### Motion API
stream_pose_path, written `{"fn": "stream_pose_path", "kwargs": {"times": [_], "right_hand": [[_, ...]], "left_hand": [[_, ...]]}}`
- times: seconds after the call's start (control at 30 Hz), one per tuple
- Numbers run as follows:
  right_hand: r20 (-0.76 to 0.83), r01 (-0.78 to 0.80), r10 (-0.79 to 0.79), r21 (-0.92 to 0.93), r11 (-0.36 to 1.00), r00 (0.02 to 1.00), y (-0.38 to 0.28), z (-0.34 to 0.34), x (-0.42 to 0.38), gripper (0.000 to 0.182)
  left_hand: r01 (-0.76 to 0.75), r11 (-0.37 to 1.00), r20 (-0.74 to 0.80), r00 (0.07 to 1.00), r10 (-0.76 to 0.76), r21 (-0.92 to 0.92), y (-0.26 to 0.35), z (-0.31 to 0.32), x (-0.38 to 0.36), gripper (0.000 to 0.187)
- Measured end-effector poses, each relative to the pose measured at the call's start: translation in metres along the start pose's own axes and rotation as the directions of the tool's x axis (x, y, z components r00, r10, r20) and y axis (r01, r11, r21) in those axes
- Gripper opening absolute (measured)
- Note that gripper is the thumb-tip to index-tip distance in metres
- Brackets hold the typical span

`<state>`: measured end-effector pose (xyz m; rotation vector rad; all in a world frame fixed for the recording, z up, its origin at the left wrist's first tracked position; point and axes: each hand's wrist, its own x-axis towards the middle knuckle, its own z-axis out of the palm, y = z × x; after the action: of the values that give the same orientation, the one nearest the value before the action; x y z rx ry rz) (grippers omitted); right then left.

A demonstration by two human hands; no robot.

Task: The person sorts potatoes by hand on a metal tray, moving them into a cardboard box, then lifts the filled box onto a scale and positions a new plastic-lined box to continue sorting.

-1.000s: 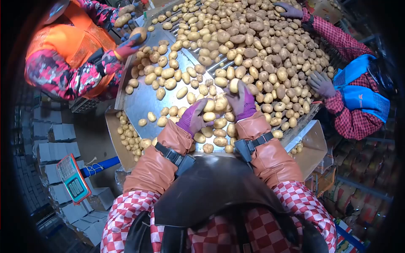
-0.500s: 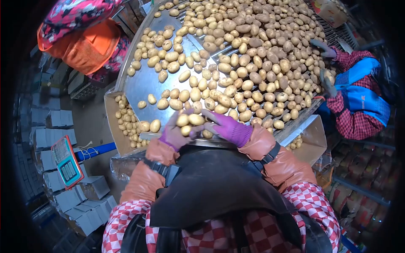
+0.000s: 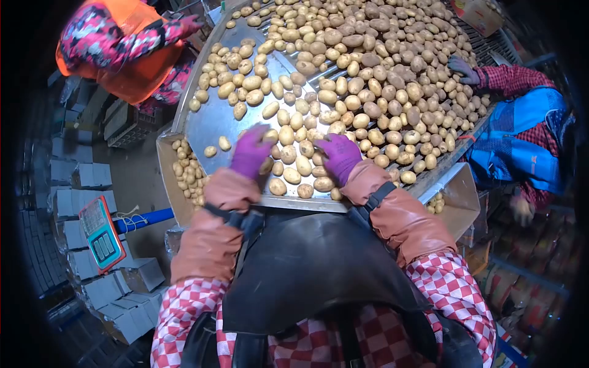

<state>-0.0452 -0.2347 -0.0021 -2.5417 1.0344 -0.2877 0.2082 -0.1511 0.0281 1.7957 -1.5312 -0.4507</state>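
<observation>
Your left hand point(image 3: 251, 150), purple glove, 10 o'clock: motion-blurred, back uppermost, at the edge of the loose potatoes point(image 3: 304, 165); finger spread and any hold cannot be told. Your right hand point(image 3: 338, 154), between 1 and 2 o'clock: fingers part-bent over potatoes, grip hidden. Potatoes: scattered on the metal table point(image 3: 211, 129) from 10 to 12 o'clock, heaped thickly at 1. Change: half a second ago your hands met around several potatoes at the near edge; now they stand apart over the spread, that cluster apparently released, handling resumed farther in. Markings: scale point(image 3: 103, 236), between 8 and 9 o'clock, lettering illegible; blue vest point(image 3: 521, 135), between 2 and 3, small emblem unreadable; no brand legible.
</observation>
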Motion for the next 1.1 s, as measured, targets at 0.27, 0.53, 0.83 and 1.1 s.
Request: {"fn": "stream_pose_path", "kwargs": {"times": [0.27, 0.53, 0.83, 1.1], "right_hand": [[-0.521, -0.217, 0.297, 0.21, 0.953, 0.8, 0.075, -0.088, -0.026, 0.053], [-0.637, -0.467, 0.442, 0.143, 0.873, 0.631, 0.101, -0.073, -0.179, 0.052], [-0.592, -0.574, 0.416, -0.1, 0.813, 0.691, 0.095, -0.032, -0.192, 0.048], [-0.539, -0.606, 0.426, -0.212, 0.766, 0.727, 0.098, -0.03, -0.188, 0.047]], "left_hand": [[-0.17, 0.902, 0.424, 0.906, -0.016, 0.397, 0.017, 0.099, 0.097, 0.057], [-0.094, 0.884, 0.595, 0.771, -0.225, 0.457, 0.032, 0.106, 0.122, 0.068], [-0.285, 0.912, 0.375, 0.912, 0.164, 0.295, -0.016, 0.128, 0.081, 0.05], [-0.174, 0.879, 0.425, 0.904, -0.036, 0.444, -0.021, 0.132, 0.105, 0.052]]}}
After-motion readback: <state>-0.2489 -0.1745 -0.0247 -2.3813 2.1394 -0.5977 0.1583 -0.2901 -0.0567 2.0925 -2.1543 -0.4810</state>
